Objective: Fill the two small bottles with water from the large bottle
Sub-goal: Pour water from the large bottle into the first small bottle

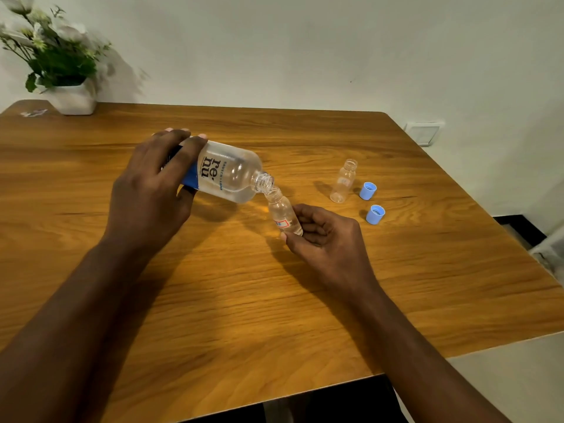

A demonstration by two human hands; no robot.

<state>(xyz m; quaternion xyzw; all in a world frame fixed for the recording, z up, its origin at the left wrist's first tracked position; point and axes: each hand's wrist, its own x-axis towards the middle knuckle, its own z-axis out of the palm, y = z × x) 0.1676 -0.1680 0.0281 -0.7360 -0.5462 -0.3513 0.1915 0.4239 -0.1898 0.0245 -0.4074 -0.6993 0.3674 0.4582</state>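
Gripping the large bottle (227,172) around its base end, the left hand (152,190) holds it tipped almost on its side above the table (274,315), with the open neck pointing right and slightly down. Fingers wrap over the top of the labelled body and the thumb sits beneath. Clear water lies along the lower side of this bottle.

The right hand (323,236) pinches the first small bottle (283,213) at its lower part between thumb and curled fingers. This bottle leans left, and its mouth sits directly under the large bottle's neck, touching or very nearly touching it. The fill level inside cannot be determined.

The second small bottle (343,181) stands uncapped on the table, right of and farther than the hands, untouched. Just to its right rests the far blue cap (367,190), open side up. The near blue cap (375,214) lies just nearer than that one, also open side up.

At the far left corner stands a white pot (73,99) with green foliage and pale flowers. A wall socket (424,132) is on the wall beyond the table's far right corner.
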